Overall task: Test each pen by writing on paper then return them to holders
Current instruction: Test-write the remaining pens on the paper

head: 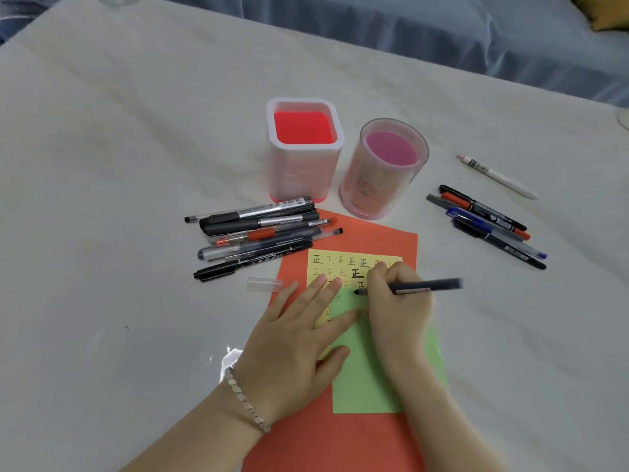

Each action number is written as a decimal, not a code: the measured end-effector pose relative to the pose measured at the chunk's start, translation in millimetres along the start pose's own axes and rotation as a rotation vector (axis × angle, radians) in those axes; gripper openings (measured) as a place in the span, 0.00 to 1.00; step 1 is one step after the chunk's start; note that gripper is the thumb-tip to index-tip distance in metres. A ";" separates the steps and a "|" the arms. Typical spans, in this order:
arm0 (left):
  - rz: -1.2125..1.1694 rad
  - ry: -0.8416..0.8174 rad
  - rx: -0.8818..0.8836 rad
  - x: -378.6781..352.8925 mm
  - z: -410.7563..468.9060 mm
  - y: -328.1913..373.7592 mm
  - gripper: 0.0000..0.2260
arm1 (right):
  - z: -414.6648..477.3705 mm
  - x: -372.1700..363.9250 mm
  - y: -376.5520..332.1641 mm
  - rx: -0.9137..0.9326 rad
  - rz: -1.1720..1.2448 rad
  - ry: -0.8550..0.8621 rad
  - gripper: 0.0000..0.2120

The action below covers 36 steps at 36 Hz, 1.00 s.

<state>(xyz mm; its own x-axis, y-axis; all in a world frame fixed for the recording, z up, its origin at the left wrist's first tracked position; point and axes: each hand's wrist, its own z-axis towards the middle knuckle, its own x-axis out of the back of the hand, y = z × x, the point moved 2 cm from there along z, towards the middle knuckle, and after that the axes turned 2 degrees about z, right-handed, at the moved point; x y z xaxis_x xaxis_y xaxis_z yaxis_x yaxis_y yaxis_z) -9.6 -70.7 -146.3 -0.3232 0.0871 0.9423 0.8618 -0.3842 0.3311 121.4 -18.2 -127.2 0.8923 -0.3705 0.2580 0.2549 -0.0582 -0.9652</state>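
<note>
Right now the right hand [398,303] pinches a dark pen [432,285] with its tip down among the marks on the yellow paper [335,267], while the flat left hand [299,332] pins the sheets, so its fingers [316,291] could smear any wet ink.

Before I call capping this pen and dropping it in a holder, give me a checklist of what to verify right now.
1. Grip: right hand holds pen, tip on yellow paper: ok.
2. Steadying: left hand flat on yellow paper: ok.
3. Cap: clear cap lies loose beside orange sheet, near left hand: ok.
4. Cap belongs to this pen: cannot tell.
5. Holders: square holder and round holder upright, no pens inside: ok.
6. This pen's test mark finished: cannot tell.
</note>
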 end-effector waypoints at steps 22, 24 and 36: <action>-0.037 -0.001 0.014 2.4 -0.1 0.2 0.18 | -2.1 -2.6 5.0 0.125 -0.082 0.002 0.19; -0.038 0.000 0.015 2.5 0.2 0.1 0.18 | -1.8 -4.5 5.8 0.138 -0.089 0.003 0.17; -0.046 0.000 0.020 2.5 0.8 0.3 0.19 | 0.3 -2.3 8.5 0.132 -0.041 0.020 0.17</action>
<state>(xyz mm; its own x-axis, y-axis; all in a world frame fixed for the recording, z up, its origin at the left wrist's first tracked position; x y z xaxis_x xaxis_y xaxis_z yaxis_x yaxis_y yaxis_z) -9.9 -69.9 -143.9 -0.3626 0.1039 0.9261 0.8536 -0.3617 0.3748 121.6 -17.5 -136.0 0.8726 -0.3891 0.2953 0.3393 0.0481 -0.9394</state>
